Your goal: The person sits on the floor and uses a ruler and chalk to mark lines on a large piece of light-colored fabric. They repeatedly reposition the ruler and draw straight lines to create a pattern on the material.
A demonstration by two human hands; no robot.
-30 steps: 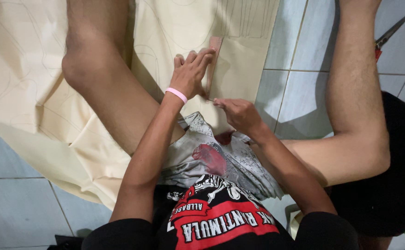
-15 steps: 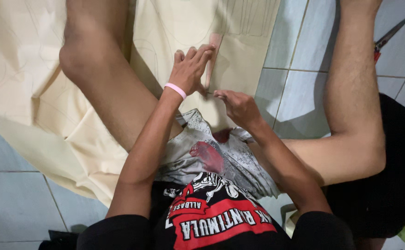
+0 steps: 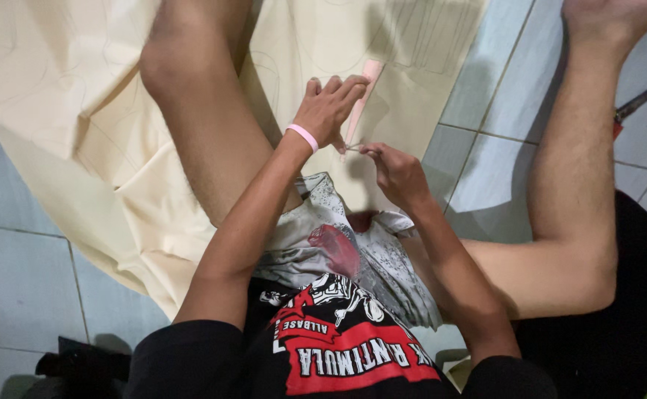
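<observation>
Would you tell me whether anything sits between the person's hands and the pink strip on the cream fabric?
Nothing visible does. The left hand already presses on the pink strip, and the right hand pinches something thin beside its lower end, over the cream fabric.

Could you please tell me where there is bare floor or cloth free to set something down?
Bare tile lies left of the cream cloth, and more between cloth and right leg. It is crowded where the left hand and right hand meet.
</observation>
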